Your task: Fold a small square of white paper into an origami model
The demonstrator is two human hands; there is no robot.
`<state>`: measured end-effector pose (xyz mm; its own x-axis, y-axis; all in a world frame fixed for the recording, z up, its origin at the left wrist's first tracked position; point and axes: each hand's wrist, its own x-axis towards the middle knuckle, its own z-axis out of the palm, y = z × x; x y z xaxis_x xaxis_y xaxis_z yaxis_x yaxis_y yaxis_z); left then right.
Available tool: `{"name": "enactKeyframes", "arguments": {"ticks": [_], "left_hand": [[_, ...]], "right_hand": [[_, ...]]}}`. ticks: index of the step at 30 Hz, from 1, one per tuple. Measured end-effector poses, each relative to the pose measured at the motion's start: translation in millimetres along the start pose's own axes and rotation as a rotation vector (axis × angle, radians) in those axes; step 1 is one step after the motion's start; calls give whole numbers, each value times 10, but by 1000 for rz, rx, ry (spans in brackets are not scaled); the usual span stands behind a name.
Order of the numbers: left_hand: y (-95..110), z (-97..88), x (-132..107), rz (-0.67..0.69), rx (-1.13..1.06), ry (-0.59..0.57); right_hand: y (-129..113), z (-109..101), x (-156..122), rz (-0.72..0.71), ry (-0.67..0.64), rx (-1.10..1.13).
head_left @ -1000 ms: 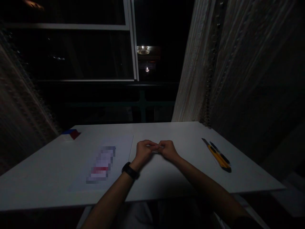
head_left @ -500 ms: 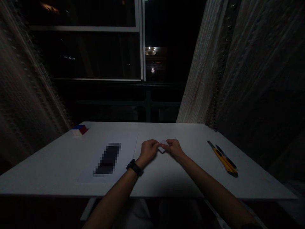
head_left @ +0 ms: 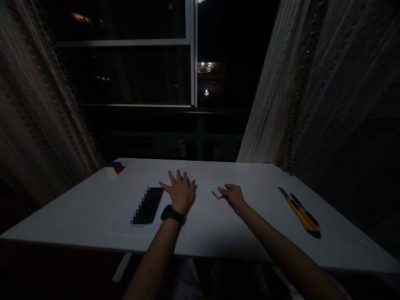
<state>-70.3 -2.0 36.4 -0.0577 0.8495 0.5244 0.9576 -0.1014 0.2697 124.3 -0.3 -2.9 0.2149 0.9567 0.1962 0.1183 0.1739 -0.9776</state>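
Dim white worktop [head_left: 256, 175] before us.
Our right hand [head_left: 234, 196] pinches a small paper [head_left: 216, 192]; apart from it, toward nine o'clock, our left hand [head_left: 181, 193] splays.

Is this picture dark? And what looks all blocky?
Head view: yes, very dim, though small lights glow; head view: square blocks hide part of the dark slab near the left hand; head view: shadow darkens the white table beside the right forearm.

Your view is dim: the white table [head_left: 256, 179] catches faint light, shadow darkens its near middle, and pixelation partly masks the phone [head_left: 155, 204] at left.
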Motion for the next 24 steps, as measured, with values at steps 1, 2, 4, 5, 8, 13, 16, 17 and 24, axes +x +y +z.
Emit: {"name": "enactKeyframes", "arguments": {"ticks": [1,2,4,5,8,13,16,17,24], "left_hand": [[-54,34,13,-39,26,-4],[-102,71,23,-72,40,-19],[-166,138,36,-127,62,-51],[-182,164,39,-147,80,-58],[-184,203,43,-196,131,-115],[-169,215,47,-249,105,-184],[-181,207,45,-246,98,-176],[-182,198,46,-235,102,-162],[-11,152,63,137,-197,-29]], "right_hand": [[-2,-1,-5,3,4,2],[-7,0,-11,5,4,1],[-21,8,-23,3,5,-6],[-28,12,-29,3,6,-12],[-45,22,-40,28,7,-19],[-37,16,-38,63,-25,10],[-25,12,-34,57,-36,14],[-22,12,-34,55,-36,17],[-14,18,-24,70,-54,60]]}}
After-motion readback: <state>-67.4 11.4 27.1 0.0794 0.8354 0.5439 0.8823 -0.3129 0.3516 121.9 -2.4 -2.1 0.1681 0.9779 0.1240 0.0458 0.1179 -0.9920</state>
